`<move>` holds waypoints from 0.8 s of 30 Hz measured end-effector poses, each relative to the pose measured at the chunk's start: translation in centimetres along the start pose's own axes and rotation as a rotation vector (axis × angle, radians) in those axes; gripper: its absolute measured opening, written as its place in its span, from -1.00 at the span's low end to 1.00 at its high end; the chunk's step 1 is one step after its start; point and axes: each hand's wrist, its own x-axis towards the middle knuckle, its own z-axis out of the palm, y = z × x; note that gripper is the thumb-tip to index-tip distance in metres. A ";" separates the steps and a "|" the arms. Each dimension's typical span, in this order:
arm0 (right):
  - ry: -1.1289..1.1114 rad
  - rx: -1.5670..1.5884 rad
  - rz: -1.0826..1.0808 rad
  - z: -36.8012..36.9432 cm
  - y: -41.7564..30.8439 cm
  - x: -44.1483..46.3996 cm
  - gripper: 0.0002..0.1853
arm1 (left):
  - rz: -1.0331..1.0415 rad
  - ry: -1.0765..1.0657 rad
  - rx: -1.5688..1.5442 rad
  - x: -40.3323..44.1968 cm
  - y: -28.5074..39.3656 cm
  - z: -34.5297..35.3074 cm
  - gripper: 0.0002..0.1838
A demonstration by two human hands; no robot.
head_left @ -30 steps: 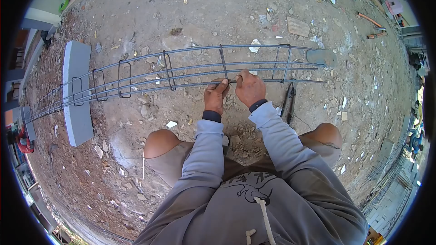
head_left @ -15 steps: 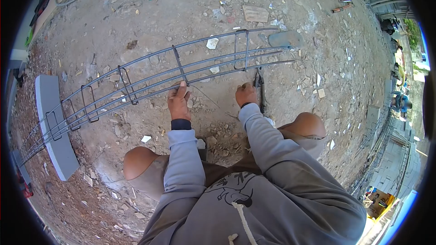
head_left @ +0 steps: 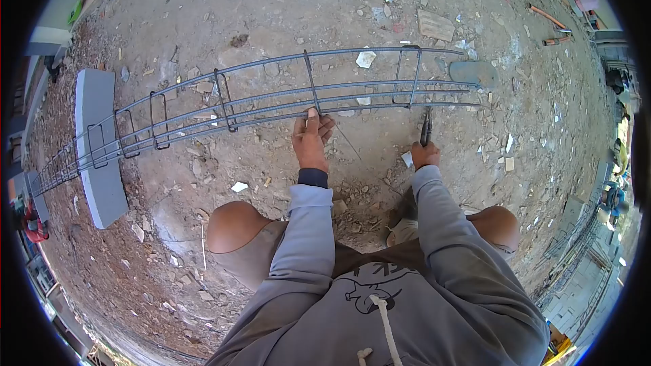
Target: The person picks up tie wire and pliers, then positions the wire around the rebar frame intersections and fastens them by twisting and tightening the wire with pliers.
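A long cage of steel rebar (head_left: 264,90) with square stirrups stretches across the ground in front of me. My left hand (head_left: 312,141) is closed at its near bar, thumb pressed against the corner of a stirrup (head_left: 310,80). From beside those fingers a thin tie wire (head_left: 350,144) slants down to the right; whether the fingers pinch it too I cannot tell. My right hand (head_left: 426,155) is wrapped round the handles of dark pliers (head_left: 426,129), whose jaws point up toward the cage's right end, just below the near bar.
A grey block (head_left: 102,156) props the cage on the left. A flat bluish-grey piece (head_left: 475,73) lies by the bar ends. Stone and tile chips litter the dirt, with a wooden board piece (head_left: 435,26) beyond. More rebar (head_left: 576,240) lies at far right, near another person (head_left: 614,200).
My right hand, earlier a fist beside the pliers, now holds them. My left hand stays at the same stirrup corner. The whole view has shifted, so the cage appears farther right.
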 end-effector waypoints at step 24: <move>-0.249 -0.301 -0.821 -16.2 -16.3 -13.1 -0.56 | 0.085 0.084 -0.115 0.8 -1.0 1.2 -0.69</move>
